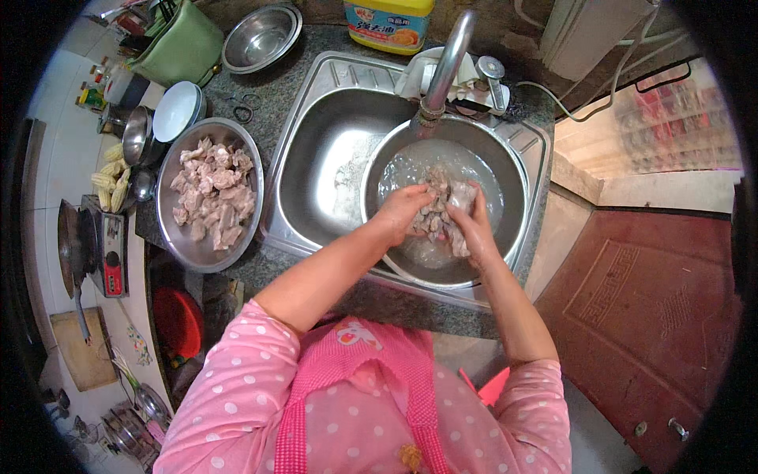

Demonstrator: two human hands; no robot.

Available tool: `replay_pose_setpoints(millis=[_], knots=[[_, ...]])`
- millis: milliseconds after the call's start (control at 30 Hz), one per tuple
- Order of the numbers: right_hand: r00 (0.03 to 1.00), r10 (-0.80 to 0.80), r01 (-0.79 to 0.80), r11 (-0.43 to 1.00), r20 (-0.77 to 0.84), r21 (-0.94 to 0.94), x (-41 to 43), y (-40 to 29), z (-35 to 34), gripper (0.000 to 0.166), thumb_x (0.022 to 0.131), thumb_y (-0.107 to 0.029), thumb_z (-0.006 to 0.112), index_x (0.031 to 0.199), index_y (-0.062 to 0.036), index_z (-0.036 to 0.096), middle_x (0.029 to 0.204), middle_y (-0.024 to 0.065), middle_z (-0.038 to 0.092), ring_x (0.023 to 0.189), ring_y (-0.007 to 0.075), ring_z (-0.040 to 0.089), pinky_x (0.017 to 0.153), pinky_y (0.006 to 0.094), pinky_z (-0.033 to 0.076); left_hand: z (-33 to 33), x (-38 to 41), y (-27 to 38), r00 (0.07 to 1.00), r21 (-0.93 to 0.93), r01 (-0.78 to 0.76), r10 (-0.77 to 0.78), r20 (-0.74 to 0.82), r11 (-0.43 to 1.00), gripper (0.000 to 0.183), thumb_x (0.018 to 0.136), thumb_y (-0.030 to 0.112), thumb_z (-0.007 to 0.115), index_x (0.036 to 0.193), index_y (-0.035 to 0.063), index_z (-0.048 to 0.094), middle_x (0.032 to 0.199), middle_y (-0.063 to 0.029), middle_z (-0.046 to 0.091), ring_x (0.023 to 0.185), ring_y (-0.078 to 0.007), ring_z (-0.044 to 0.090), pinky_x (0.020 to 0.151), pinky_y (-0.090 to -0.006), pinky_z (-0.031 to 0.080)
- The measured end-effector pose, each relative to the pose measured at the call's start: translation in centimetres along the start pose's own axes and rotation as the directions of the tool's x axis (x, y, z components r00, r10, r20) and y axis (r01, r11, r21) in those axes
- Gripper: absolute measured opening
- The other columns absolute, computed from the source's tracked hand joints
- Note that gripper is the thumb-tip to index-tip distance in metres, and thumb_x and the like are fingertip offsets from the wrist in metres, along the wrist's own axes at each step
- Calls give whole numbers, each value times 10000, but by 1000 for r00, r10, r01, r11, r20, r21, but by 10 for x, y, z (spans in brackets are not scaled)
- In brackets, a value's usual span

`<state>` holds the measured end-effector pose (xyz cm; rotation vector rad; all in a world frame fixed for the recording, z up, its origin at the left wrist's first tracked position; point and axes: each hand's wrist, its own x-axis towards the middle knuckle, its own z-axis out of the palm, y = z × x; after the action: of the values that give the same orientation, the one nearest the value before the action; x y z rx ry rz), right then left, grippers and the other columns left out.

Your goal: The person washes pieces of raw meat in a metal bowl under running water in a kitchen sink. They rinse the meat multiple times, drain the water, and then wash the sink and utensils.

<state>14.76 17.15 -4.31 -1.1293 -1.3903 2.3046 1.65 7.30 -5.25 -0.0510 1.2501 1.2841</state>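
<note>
Both my hands are over a large steel basin (518, 237) of cloudy water, set in the right part of the steel sink (320, 195). Pieces of pale meat (438, 207) lie between them. My left hand (405, 210) grips the meat from the left, and my right hand (474, 222) holds a pale piece at the right. Some fingers are hidden by the meat. A curved metal faucet (451, 65) reaches over the basin. Left of the sink, an oval steel bowl (256, 228) holds a heap of meat chunks (216, 189).
Behind stand nested metal bowls (263, 38), a yellow detergent jug (388, 26) and a green container (180, 47). White bowls (176, 111), scissors (243, 111), corn cobs (111, 181) and a gas stove (112, 255) are left. A brown-red door (645, 314) is at right.
</note>
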Motion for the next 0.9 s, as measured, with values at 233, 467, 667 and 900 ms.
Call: replay_pose_setpoints(millis=[233, 467, 667, 900], knots=[[989, 88, -90, 996, -115, -9, -17, 15, 13, 631, 855, -159, 565, 1382, -189, 219, 1246, 116, 416, 1018, 248, 523, 586, 318, 545, -8, -13, -2, 985, -66, 90, -79, 155, 994, 281, 882, 301, 531, 1111, 139, 529, 1066, -45, 573, 943, -227, 567, 748, -469, 464], [970, -135, 142, 990, -202, 17, -38, -16, 42, 585, 855, -162, 570, 1351, -154, 260, 1224, 103, 454, 1013, 233, 541, 706, 339, 519, 6, -33, 26, 995, 92, -75, 69, 70, 993, 378, 854, 312, 589, 1199, 169, 525, 1039, -26, 593, 932, -195, 567, 729, -477, 462], [952, -302, 300, 952, -50, -55, -44, -42, 152, 545, 851, -182, 569, 1322, -187, 292, 1162, 82, 480, 919, 206, 580, 545, 309, 545, -67, -134, 91, 957, 20, -283, 280, 81, 959, 348, 857, 259, 583, 1178, 134, 541, 990, -34, 604, 836, -170, 599, 623, -376, 511], [837, -400, 465, 880, 374, -99, -30, -34, 328, 635, 836, -133, 588, 1376, -151, 255, 1244, 95, 438, 1066, 217, 498, 852, 328, 467, -215, -262, 125, 836, 22, -477, 461, -299, 879, 406, 891, 235, 527, 1257, 73, 457, 1091, -65, 585, 923, -195, 604, 697, -417, 536]])
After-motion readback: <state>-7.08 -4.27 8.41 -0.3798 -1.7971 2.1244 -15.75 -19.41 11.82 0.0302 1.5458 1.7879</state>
